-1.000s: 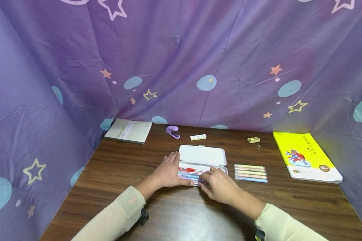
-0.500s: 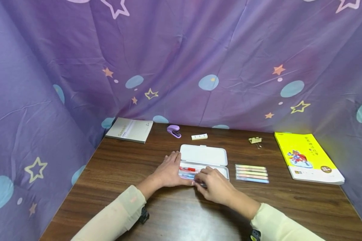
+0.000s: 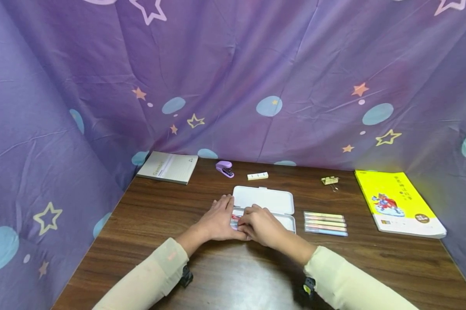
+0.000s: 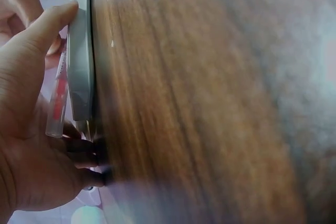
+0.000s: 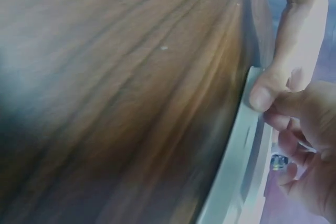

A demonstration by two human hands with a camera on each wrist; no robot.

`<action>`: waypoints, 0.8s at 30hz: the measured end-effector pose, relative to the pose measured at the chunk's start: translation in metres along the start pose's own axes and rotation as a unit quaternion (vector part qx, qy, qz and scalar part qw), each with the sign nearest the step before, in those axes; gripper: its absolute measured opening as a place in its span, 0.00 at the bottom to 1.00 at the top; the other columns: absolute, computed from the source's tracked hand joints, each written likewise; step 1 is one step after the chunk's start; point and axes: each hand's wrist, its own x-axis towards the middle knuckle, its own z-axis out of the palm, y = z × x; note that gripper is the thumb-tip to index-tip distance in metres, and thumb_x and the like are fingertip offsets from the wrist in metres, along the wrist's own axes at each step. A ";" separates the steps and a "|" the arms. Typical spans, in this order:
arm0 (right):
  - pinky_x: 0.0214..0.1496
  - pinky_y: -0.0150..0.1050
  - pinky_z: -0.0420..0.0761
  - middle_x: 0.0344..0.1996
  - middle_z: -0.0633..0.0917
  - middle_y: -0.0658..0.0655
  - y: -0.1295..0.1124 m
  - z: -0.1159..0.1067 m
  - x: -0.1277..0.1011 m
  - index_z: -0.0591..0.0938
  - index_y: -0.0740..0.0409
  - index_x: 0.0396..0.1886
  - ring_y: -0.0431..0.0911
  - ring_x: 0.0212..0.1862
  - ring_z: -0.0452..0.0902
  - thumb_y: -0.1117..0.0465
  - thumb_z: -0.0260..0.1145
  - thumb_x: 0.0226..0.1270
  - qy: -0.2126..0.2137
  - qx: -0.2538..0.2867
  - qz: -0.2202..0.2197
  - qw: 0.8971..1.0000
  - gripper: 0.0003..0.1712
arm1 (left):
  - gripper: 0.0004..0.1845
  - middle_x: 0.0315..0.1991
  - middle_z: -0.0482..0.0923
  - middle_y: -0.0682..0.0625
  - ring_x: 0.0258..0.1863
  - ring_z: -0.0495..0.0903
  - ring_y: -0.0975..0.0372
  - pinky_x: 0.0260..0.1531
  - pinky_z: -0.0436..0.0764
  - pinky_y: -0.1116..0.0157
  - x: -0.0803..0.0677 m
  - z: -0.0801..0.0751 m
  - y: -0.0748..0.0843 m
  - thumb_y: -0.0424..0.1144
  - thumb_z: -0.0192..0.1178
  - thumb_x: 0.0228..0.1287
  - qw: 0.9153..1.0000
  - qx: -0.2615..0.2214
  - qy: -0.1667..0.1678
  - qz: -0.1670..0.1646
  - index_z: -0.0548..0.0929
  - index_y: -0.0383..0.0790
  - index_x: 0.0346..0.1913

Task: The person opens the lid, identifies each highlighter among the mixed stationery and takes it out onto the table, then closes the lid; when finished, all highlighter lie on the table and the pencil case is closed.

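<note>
A white pencil case (image 3: 288, 221) lies on the table with its lid (image 3: 263, 199) folded back. My left hand (image 3: 219, 220) grips the case's left end, its thumb (image 4: 60, 18) on the front wall and its fingers around the end. My right hand (image 3: 262, 226) is bent over the left part of the tray, next to the left thumb. Its curled fingers pinch a slim pen, mostly hidden by the hand. A red pen (image 3: 236, 218) shows between the hands inside the case. In the left wrist view a clear-ended pen with a red band (image 4: 59, 100) slants along the rim.
Right of the case lies a clear pack of pastel highlighters (image 3: 325, 224). Behind stand a purple stapler (image 3: 225, 168), a small white block (image 3: 258, 176) and a gold binder clip (image 3: 330, 180). A notebook (image 3: 169, 168) is at back left, a yellow book (image 3: 399, 204) at right.
My right hand has slid left along the case, from its middle to beside the left thumb, covering more of the pens. The left hand has stayed on the case's end.
</note>
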 end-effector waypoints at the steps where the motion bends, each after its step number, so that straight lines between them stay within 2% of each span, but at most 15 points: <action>1: 0.34 0.36 0.80 0.33 0.89 0.45 -0.001 0.000 0.003 0.95 0.49 0.36 0.43 0.37 0.80 0.59 0.82 0.67 -0.009 0.001 0.004 1.000 0.02 | 0.77 0.89 0.50 0.30 0.91 0.50 0.39 0.91 0.54 0.43 0.000 0.000 0.000 0.78 0.74 0.55 1.000 0.002 0.000 0.001 0.51 0.26 0.88; 8: 0.41 0.48 0.87 0.38 0.92 0.45 -0.003 -0.001 0.018 0.96 0.47 0.37 0.46 0.44 0.84 0.63 0.82 0.65 -0.072 0.025 0.039 0.996 0.04 | 0.77 0.89 0.50 0.30 0.91 0.50 0.39 0.90 0.55 0.42 0.000 0.001 -0.002 0.80 0.73 0.54 1.000 0.010 0.003 0.006 0.51 0.26 0.88; 12: 0.44 0.51 0.87 0.38 0.92 0.45 -0.004 -0.004 0.019 0.96 0.47 0.36 0.47 0.45 0.84 0.58 0.82 0.68 -0.084 0.038 0.047 0.995 0.01 | 0.78 0.90 0.50 0.31 0.91 0.50 0.39 0.90 0.55 0.42 -0.001 0.002 -0.003 0.80 0.74 0.53 1.000 0.011 0.003 0.005 0.50 0.27 0.88; 14: 0.45 0.49 0.85 0.36 0.90 0.43 -0.005 -0.005 0.019 0.96 0.47 0.36 0.45 0.45 0.82 0.55 0.82 0.69 -0.085 0.033 0.048 0.995 0.02 | 0.79 0.90 0.50 0.31 0.91 0.49 0.40 0.90 0.54 0.42 0.000 0.002 -0.003 0.80 0.75 0.52 1.000 0.011 0.003 0.003 0.50 0.27 0.88; 17: 0.44 0.46 0.82 0.35 0.88 0.42 -0.005 -0.007 0.017 0.95 0.46 0.35 0.44 0.43 0.80 0.52 0.82 0.68 -0.078 0.006 0.042 0.996 0.05 | 0.79 0.90 0.50 0.31 0.91 0.50 0.40 0.90 0.55 0.42 0.000 0.003 -0.003 0.80 0.75 0.52 1.000 0.013 0.006 0.004 0.51 0.27 0.88; 24: 0.41 0.41 0.74 0.36 0.85 0.45 0.001 -0.013 0.008 0.91 0.46 0.34 0.44 0.41 0.75 0.49 0.86 0.54 -0.036 -0.100 0.003 0.994 0.13 | 0.80 0.90 0.51 0.31 0.91 0.51 0.39 0.90 0.55 0.43 0.000 0.004 -0.004 0.80 0.75 0.51 1.000 0.009 0.011 0.007 0.50 0.27 0.89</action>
